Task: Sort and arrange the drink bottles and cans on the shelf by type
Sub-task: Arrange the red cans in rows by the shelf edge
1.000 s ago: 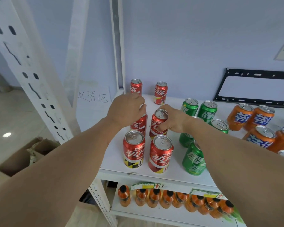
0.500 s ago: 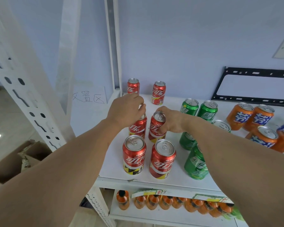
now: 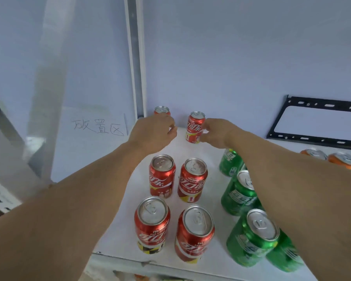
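Nearest, two red cans (image 3: 194, 233) stand side by side at the front edge of the white shelf (image 3: 120, 236), with green cans (image 3: 253, 238) clustered to their right, partly hidden under the right forearm. Behind them stands a second red pair (image 3: 192, 179), upright and just apart. Further back, both arms reach to the rear row: the left hand (image 3: 153, 132) curls its fingers in front of the back-left can (image 3: 162, 110) — whether it grips it I cannot tell — while the right hand (image 3: 216, 132) pinches the back-right can (image 3: 195, 126) at its side. Orange cans (image 3: 342, 160) sit at the far right, below a black bracket (image 3: 316, 120) on the wall.
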The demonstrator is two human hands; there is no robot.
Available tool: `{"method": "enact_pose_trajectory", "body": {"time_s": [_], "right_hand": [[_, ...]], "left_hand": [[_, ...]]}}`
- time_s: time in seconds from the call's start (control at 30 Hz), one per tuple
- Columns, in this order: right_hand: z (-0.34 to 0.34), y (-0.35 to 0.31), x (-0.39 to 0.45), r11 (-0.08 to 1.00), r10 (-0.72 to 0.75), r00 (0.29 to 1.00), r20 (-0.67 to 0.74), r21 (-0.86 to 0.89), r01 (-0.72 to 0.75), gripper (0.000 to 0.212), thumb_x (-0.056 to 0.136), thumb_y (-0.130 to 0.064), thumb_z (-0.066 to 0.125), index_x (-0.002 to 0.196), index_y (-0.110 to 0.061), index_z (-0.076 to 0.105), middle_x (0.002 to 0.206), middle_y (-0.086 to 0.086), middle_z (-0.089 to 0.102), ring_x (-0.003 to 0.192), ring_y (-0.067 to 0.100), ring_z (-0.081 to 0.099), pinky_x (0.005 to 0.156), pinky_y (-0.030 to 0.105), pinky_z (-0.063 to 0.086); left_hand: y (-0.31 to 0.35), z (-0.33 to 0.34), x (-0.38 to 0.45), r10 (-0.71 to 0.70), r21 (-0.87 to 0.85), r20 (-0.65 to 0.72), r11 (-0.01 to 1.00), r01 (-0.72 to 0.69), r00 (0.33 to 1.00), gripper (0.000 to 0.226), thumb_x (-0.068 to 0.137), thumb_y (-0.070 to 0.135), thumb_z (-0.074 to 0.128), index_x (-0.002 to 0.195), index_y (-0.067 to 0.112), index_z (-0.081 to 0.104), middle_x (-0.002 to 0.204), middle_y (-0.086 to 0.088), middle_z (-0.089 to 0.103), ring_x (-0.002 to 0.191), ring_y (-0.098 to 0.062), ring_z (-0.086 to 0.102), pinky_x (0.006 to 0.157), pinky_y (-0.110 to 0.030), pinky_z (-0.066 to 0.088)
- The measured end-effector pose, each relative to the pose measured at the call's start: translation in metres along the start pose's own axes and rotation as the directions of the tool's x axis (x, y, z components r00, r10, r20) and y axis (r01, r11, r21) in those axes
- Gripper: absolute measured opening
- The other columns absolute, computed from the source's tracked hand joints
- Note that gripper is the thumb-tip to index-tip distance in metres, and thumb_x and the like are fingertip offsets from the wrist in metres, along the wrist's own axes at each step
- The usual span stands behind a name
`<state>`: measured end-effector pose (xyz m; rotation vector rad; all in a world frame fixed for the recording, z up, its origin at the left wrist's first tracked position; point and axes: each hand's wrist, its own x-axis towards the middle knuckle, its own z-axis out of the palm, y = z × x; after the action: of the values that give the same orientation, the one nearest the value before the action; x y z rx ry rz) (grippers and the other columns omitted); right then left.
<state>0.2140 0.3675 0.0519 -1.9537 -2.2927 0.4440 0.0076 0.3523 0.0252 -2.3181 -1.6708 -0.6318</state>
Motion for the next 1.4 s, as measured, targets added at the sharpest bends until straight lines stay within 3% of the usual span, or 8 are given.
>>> {"method": "enact_pose_trajectory", "body": {"time_s": [0.1,0.23,0.4,0.5,0.7,0.93,1.23,1.4], "right_hand": [[0.003,0.010,0.035,0.994,0.045,0.998,-0.047,0.104,-0.040,0.062,0.089,-0.035,0.065,0.142,-0.013,0.041,0.138,0.012,0.050,0.122,0.028,0.050,0.091,0.030,0.039],[0.007,0.016,0.070,0.955,0.147,0.985,-0.092,0.274,-0.117,0.084,0.084,-0.036,0.072,0.149,-0.011,0.026,0.143,0.017,0.037,0.127,0.035,0.045,0.101,0.043,0.043],[0.018,0.012,0.101,0.943,0.204,0.977,-0.069,0.280,-0.178,0.097,0.080,-0.040,0.077,0.151,-0.014,0.017,0.144,0.016,0.031,0.129,0.038,0.042,0.102,0.048,0.043],[0.021,0.010,0.111,0.937,0.216,0.976,-0.034,0.289,-0.198,0.099,0.079,-0.042,0.077,0.151,-0.015,0.015,0.144,0.014,0.032,0.127,0.036,0.045,0.097,0.044,0.045],[0.029,0.013,0.124,0.927,0.229,0.973,0.017,0.302,-0.223,0.096,0.075,-0.046,0.079,0.144,-0.010,0.023,0.134,0.014,0.045,0.120,0.034,0.051,0.090,0.041,0.049],[0.036,0.013,0.119,0.903,0.259,0.965,-0.037,0.365,-0.229,0.068,0.080,-0.035,0.075,0.124,-0.012,0.028,0.116,0.012,0.056,0.102,0.031,0.058,0.079,0.041,0.052],[0.009,0.011,0.064,0.914,0.135,0.989,-0.062,0.394,-0.100,0.062,0.084,-0.043,0.069,0.131,-0.019,0.037,0.111,0.002,0.054,0.098,0.023,0.056,0.074,0.034,0.049],[-0.001,0.012,0.032,0.917,0.109,0.991,-0.084,0.392,-0.068,0.064,0.084,-0.043,0.070,0.135,-0.022,0.039,0.113,0.000,0.053,0.098,0.020,0.054,0.075,0.031,0.045]], "left_hand": [[-0.010,0.007,0.016,-0.098,0.001,0.038,0.995,0.098,0.994,0.028,0.097,0.040,0.044,0.100,0.022,0.065,0.103,0.002,0.062,0.092,-0.024,0.063,0.068,-0.031,0.041],[-0.028,0.029,0.031,-0.293,-0.139,0.151,0.939,0.314,0.944,0.037,0.096,0.040,0.051,0.129,0.025,0.055,0.127,0.001,0.055,0.111,-0.025,0.058,0.086,-0.037,0.044],[-0.047,0.059,0.058,-0.457,-0.418,0.275,0.735,0.534,0.846,0.073,0.086,0.032,0.069,0.145,0.012,0.032,0.146,-0.009,0.041,0.128,-0.030,0.047,0.097,-0.038,0.039],[-0.053,0.079,0.072,-0.480,-0.576,0.364,0.557,0.598,0.798,0.097,0.080,0.027,0.077,0.153,0.017,0.015,0.150,-0.006,0.035,0.132,-0.027,0.043,0.099,-0.036,0.038],[-0.060,0.111,0.083,-0.469,-0.678,0.442,0.384,0.627,0.765,0.101,0.070,0.023,0.086,0.148,0.014,0.024,0.127,0.000,0.055,0.110,-0.021,0.057,0.087,-0.034,0.048],[-0.069,0.120,0.085,-0.449,-0.705,0.435,0.369,0.605,0.781,0.080,0.052,0.035,0.090,0.122,0.023,0.053,0.109,0.005,0.066,0.100,-0.017,0.065,0.082,-0.032,0.054],[-0.048,0.103,0.077,-0.455,-0.754,0.409,0.319,0.574,0.791,0.071,0.069,0.026,0.084,0.126,0.024,0.043,0.113,0.004,0.058,0.100,-0.017,0.060,0.076,-0.031,0.048],[-0.040,0.091,0.071,-0.391,-0.762,0.426,0.331,0.556,0.816,0.076,0.069,0.030,0.084,0.131,0.027,0.039,0.115,0.003,0.059,0.104,-0.021,0.060,0.090,-0.041,0.052]]}}
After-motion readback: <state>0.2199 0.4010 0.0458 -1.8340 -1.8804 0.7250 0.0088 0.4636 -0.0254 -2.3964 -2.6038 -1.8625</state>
